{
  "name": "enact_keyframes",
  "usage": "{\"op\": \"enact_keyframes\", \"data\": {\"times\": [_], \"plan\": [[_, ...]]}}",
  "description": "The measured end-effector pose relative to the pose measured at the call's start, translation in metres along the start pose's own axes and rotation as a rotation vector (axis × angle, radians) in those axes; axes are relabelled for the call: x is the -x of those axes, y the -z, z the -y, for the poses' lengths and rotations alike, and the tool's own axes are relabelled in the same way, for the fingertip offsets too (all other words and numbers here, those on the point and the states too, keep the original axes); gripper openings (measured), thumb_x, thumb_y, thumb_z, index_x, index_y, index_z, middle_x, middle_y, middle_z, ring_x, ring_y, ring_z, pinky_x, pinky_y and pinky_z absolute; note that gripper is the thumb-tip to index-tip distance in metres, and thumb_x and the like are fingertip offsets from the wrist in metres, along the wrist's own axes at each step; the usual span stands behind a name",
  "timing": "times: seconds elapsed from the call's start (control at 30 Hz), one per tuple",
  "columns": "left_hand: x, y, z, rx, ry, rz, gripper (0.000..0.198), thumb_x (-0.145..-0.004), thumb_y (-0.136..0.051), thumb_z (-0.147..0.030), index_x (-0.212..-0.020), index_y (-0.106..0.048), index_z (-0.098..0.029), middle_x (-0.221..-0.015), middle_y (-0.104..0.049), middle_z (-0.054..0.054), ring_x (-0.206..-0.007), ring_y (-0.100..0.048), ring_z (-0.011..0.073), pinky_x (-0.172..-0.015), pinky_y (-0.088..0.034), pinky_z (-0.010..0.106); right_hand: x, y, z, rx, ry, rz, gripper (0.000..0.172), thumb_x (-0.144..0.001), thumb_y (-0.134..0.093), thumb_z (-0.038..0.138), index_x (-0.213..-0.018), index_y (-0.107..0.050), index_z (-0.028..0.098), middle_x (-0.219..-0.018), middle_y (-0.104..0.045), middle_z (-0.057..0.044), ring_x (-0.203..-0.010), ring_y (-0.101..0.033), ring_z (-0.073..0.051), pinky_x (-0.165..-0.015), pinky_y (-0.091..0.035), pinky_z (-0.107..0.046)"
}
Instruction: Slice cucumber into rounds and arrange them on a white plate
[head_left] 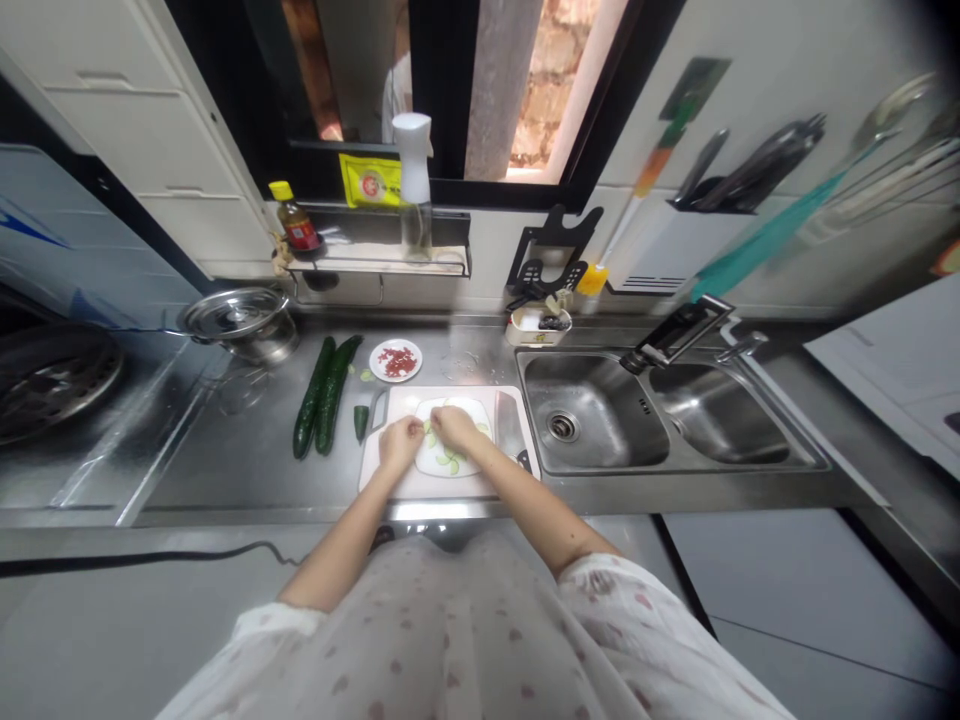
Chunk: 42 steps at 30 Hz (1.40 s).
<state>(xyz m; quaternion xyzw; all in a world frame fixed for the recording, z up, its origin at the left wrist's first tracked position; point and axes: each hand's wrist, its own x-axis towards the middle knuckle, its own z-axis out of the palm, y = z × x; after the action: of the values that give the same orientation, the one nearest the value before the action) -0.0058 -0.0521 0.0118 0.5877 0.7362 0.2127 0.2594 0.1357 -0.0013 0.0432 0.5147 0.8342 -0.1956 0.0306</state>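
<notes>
A white cutting board (420, 484) lies on the steel counter with a white plate (466, 408) on it. Pale green cucumber slices (448, 460) lie on the plate. My left hand (400, 441) and my right hand (454, 428) meet over the plate, fingers curled together around the slices; what each pinches is too small to name. A cleaver (509, 424) rests on the board's right side. Two whole cucumbers (324, 394) lie left of the board, with a short cucumber end (361, 421) beside them.
A small dish of red chilli pieces (396, 360) sits behind the board. A double sink (660, 420) with a tap (679, 334) is on the right. A lidded steel pot (241, 320) and stove (45, 375) are left. A shelf holds bottles (296, 222).
</notes>
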Motion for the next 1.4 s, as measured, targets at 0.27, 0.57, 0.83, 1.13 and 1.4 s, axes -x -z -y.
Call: {"op": "enact_keyframes", "data": {"times": [0.27,0.57,0.83,1.13,1.4], "plan": [[-0.001,-0.009,0.002,-0.156,-0.018,0.003,0.021,-0.083,-0.052,-0.027,-0.093,-0.071,-0.023,-0.092,-0.072,0.006,-0.088,-0.063,0.0203,-0.072,-0.037,0.027,-0.004,-0.011,-0.002,0.044,0.015,0.024,0.027,-0.093,-0.041,0.02,-0.099,-0.065,0.012,-0.098,-0.068,-0.014,-0.088,-0.061,-0.021,-0.071,-0.036,-0.026],[-0.001,-0.009,0.001,-0.245,-0.048,0.035,0.023,-0.085,-0.05,-0.028,-0.094,-0.07,-0.021,-0.093,-0.069,0.008,-0.093,-0.06,0.0214,-0.078,-0.038,0.029,-0.007,-0.015,-0.002,0.05,0.022,0.043,0.026,-0.093,-0.042,0.02,-0.1,-0.065,0.011,-0.1,-0.068,-0.015,-0.09,-0.061,-0.02,-0.074,-0.037,-0.026],[0.005,-0.01,0.007,-0.3,-0.237,-0.034,0.024,-0.086,-0.05,-0.025,-0.099,-0.069,-0.021,-0.101,-0.061,0.009,-0.1,-0.051,0.0236,-0.087,-0.037,0.033,-0.006,-0.019,-0.004,0.049,0.044,0.037,0.024,-0.094,-0.042,0.018,-0.101,-0.063,0.011,-0.101,-0.067,-0.015,-0.094,-0.06,-0.02,-0.076,-0.037,-0.025],[0.019,-0.003,0.011,-0.44,-0.445,0.097,0.034,-0.088,-0.046,-0.02,-0.116,-0.065,-0.025,-0.107,-0.058,0.01,-0.099,-0.044,0.0253,-0.082,-0.035,0.037,-0.007,-0.02,-0.005,0.036,0.031,0.045,0.023,-0.092,-0.043,0.017,-0.101,-0.063,0.011,-0.1,-0.067,-0.014,-0.095,-0.06,-0.02,-0.076,-0.037,-0.025],[0.003,-0.002,0.025,-0.507,-0.585,0.139,0.033,-0.091,-0.043,-0.02,-0.114,-0.066,-0.026,-0.101,-0.058,0.01,-0.094,-0.043,0.0244,-0.079,-0.035,0.037,-0.005,-0.027,-0.012,0.018,0.07,-0.02,0.02,-0.093,-0.044,0.017,-0.1,-0.061,0.011,-0.099,-0.067,-0.013,-0.094,-0.058,-0.02,-0.078,-0.037,-0.025]]}}
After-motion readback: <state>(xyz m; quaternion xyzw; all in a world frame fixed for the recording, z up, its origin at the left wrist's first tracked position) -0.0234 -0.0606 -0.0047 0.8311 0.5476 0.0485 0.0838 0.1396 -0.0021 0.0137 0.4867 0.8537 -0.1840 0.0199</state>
